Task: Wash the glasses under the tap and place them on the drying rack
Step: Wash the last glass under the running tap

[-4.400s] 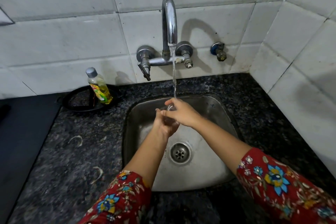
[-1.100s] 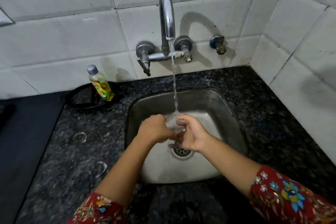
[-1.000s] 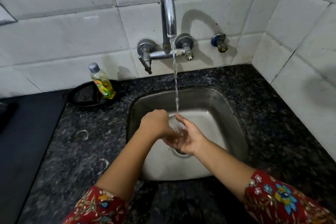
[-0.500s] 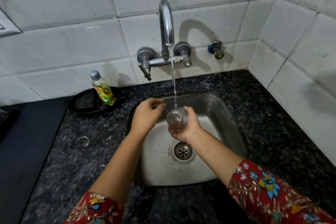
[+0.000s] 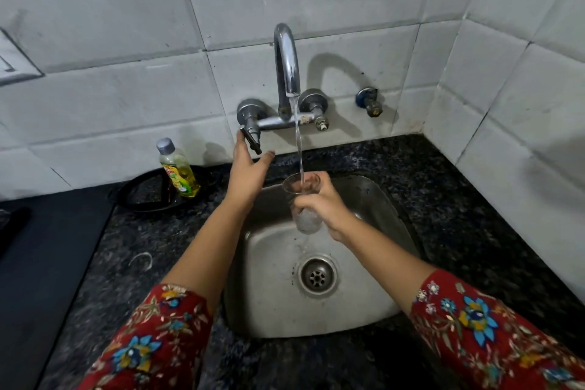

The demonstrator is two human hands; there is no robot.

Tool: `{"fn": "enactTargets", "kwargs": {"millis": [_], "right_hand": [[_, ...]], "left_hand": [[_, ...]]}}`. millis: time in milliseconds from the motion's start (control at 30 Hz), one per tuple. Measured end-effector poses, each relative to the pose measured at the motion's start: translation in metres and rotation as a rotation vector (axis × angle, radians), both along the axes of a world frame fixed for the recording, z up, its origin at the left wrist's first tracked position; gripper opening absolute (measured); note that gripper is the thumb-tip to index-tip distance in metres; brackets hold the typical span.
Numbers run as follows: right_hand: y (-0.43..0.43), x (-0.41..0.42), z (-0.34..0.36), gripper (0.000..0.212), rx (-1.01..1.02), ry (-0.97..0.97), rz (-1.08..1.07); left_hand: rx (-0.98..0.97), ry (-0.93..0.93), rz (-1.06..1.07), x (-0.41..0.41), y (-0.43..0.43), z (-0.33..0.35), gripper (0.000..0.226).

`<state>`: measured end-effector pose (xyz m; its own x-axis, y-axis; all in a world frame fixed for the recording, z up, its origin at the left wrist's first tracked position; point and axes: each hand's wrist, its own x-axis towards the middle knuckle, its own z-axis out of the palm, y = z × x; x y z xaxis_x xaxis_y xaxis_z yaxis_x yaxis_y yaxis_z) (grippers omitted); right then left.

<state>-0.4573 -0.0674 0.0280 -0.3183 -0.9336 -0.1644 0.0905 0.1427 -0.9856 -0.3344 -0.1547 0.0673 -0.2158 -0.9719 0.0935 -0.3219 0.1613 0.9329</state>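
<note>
A clear drinking glass [image 5: 304, 218] stands upright over the steel sink [image 5: 373, 288], gripped around its middle by my right hand [image 5: 323, 204]. Water runs from the chrome tap [image 5: 286, 63] straight into the glass's open mouth. My left hand [image 5: 248, 172] is stretched up to the tap's left lever handle [image 5: 251, 141], fingers spread, thumb on one side and fingers on the other, touching or nearly touching it. No drying rack is in view.
A dish-soap bottle [image 5: 179, 169] stands on a black round tray [image 5: 142, 196] left of the sink. Dark speckled granite counter [image 5: 459, 215] surrounds the sink. White tiled walls close off the back and right. A dark surface [image 5: 38, 256] lies at far left.
My left hand let go of the glass and rose to the tap's left handle. My right hand turned the glass upright under the stream and holds it alone.
</note>
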Motion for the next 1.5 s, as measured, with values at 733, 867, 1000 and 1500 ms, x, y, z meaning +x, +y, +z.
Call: {"fn": "enactTargets", "kwargs": {"millis": [733, 867, 1000, 1500], "right_hand": [[0.013, -0.044, 0.026, 0.038, 0.600, 0.554, 0.685], [0.016, -0.027, 0.054, 0.072, 0.595, 1.213, 0.780], [0.025, -0.015, 0.070, 0.087, 0.516, 1.608, 0.756], [0.036, -0.050, 0.027, 0.068, 0.363, 1.261, 0.516]], "left_hand": [[0.280, -0.078, -0.052, 0.020, 0.083, -0.077, 0.030], [0.323, -0.086, -0.070, 0.019, 0.094, -0.080, 0.026], [0.329, -0.100, -0.073, 0.019, 0.099, -0.083, 0.025], [0.306, -0.119, -0.038, 0.016, 0.110, -0.070, 0.020]]}}
